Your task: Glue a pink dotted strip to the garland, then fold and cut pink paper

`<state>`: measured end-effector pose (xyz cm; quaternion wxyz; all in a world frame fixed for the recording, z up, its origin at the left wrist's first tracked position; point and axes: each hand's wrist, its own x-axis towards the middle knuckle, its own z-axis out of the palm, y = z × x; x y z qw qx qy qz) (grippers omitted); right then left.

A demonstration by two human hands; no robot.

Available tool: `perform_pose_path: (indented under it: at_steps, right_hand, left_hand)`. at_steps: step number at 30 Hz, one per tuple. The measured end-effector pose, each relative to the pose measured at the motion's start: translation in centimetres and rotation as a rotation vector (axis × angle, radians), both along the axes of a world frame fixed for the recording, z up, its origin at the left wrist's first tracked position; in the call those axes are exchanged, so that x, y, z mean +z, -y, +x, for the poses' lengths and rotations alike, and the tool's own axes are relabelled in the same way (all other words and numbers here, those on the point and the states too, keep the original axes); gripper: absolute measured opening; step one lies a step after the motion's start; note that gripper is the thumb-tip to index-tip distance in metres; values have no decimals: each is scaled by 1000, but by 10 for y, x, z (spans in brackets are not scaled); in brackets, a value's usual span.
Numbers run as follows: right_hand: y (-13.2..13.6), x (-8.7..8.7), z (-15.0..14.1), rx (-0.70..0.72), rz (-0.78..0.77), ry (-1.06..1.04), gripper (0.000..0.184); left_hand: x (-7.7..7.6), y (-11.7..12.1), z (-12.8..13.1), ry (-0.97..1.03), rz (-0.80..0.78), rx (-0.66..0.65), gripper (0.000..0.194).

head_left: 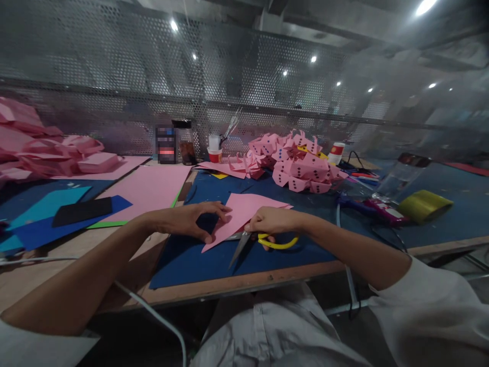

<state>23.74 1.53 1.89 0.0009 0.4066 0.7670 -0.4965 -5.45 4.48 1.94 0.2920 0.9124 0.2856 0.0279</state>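
While dark dots mark the pink folded shapes (301, 171) on the far side in the head view, the print on the red-and-white cup (336, 152) to their right is too small to read. The pointed pink sheet (246, 208) lies over the blue mat (183, 265), near centre, between the hands. The left hand (185, 219) arches over the mat, thumb and fingers spread apart, their tips at the sheet's left side. The right hand (275, 221), fingers curled, grips yellow-handled scissors (240, 248), blades pointing near and left, beside the sheet's near edge.
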Motion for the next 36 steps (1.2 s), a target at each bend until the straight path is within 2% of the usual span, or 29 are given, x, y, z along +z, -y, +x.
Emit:
perform_pose_path:
  at_steps: [7, 17, 24, 31, 36]
  right_hand:
    - [0, 0, -4, -12, -6, 13, 37]
    - [7, 10, -8, -14, 9, 42, 41]
    - [4, 3, -7, -21, 2, 11, 38]
    - [8, 10, -12, -24, 0, 32, 35]
    - [7, 7, -9, -15, 4, 23, 35]
  left_hand:
    - [-1, -1, -1, -31, 37, -26, 72]
    - [-3, -3, -3, -19, 29, -51, 71]
    - [-3, -3, -2, -8, 58, -73, 77]
    - [-3, -3, -3, -19, 30, -77, 78]
    - [-1, -2, -3, -15, 25, -82, 78]
